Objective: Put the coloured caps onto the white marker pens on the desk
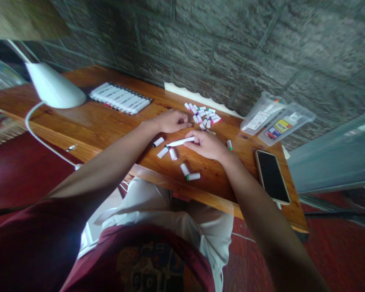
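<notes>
My right hand (205, 144) pinches a white marker (180, 142), which lies nearly level with its tip pointing left. Just behind it, my left hand (173, 121) rests low over the wooden table with its fingers curled; whatever they may hold is hidden. Beyond both hands lies a loose pile of white marker caps (203, 115) with purple, pink and green ends. Closer to my body are a black-ended cap (158, 142), a pink-ended cap (173, 153) and a green-ended cap (193, 176). Another green-ended cap (229, 144) sits right of my right wrist.
A row of white markers (121, 98) lies at the left beside a white lamp base (56, 87). Two clear plastic containers (287, 123) stand at the right against the stone wall. A phone (272, 176) lies near the right edge of the wooden table (213, 180).
</notes>
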